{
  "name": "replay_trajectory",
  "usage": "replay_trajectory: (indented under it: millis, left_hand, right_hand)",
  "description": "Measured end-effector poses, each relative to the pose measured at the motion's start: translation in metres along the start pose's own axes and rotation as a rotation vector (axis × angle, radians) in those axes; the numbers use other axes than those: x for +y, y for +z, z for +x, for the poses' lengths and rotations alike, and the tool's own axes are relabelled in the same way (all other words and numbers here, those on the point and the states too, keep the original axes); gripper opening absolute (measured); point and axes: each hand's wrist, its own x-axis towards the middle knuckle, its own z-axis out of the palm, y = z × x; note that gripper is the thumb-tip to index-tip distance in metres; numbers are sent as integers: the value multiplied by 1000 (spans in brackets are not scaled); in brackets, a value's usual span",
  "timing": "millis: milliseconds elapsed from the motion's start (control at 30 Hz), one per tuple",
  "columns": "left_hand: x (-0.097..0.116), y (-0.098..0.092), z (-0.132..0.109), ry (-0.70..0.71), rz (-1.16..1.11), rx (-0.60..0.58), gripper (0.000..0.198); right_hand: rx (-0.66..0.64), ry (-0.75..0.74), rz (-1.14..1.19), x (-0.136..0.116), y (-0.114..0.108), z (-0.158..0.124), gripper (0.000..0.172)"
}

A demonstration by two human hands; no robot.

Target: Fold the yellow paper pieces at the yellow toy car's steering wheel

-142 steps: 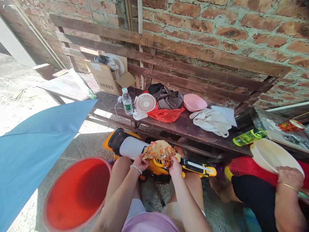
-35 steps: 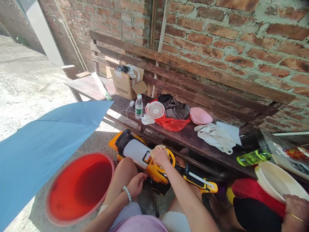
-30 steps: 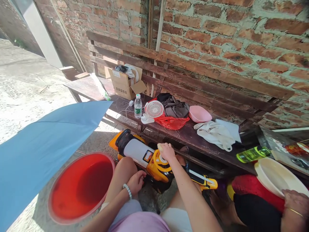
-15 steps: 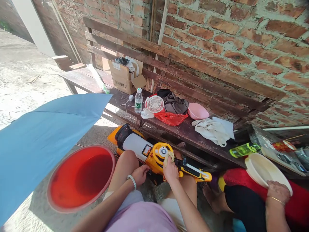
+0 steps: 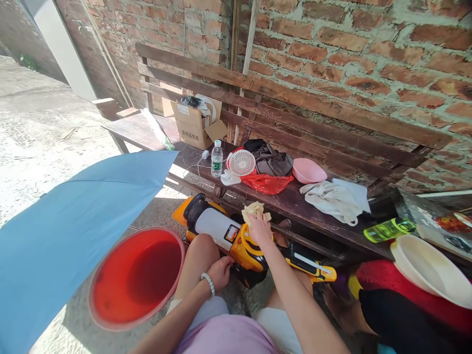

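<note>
A yellow, white and black ride-on toy excavator (image 5: 214, 223) stands before my knees, its steering wheel partly covered by my right arm. My right hand (image 5: 260, 229) grips a crumpled pale-yellow cloth (image 5: 250, 212) above the wheel, at the toy's far side. My left hand (image 5: 220, 272), with a beaded bracelet at the wrist, rests by my left knee against the toy's near edge. Its fingers are curled in, and whatever they hold, if anything, is hidden. Left of my leg sits a red basin (image 5: 129, 290) with dark liquid inside.
A wooden bench (image 5: 199, 169) carries a cardboard box (image 5: 190, 130), a water bottle (image 5: 217, 160), a white fan (image 5: 242, 162), a pink bowl (image 5: 309, 170) and a white cloth bag (image 5: 332, 201). A blue canopy (image 5: 81, 211) spreads at left. Another person's leg and a cream basin (image 5: 431, 270) are at right.
My right hand has moved with the cloth from the steering wheel's hub to beyond its far side. My left hand stays at the toy's near edge. The other person's hand has left view.
</note>
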Motion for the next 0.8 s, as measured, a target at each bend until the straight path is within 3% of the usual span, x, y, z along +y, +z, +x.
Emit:
replay_trajectory:
  millis: [133, 267, 400, 600, 700, 800]
  left_hand:
    - [-9, -4, 2, 18, 373, -95, 24]
    - [-14, -8, 4, 15, 518, -167, 33]
    - [-14, -8, 6, 7, 588, -203, 37]
    - [-11, -7, 6, -5, 656, -232, 37]
    - [-10, -6, 5, -10, 634, -223, 35]
    - [-8, -6, 5, -24, 601, -224, 37]
  right_hand:
    - [-205, -138, -89, -25, 33, 2, 47]
    - [-182, -309, -116, -27, 62, -30, 42]
    - [-137, -367, -85, -4, 76, -69, 41]
    - [-87, -329, 14, 41, 70, -91, 30]
    - [-9, -244, 134, 62, 60, -76, 26]
    - [171, -62, 251, 83, 51, -47, 33]
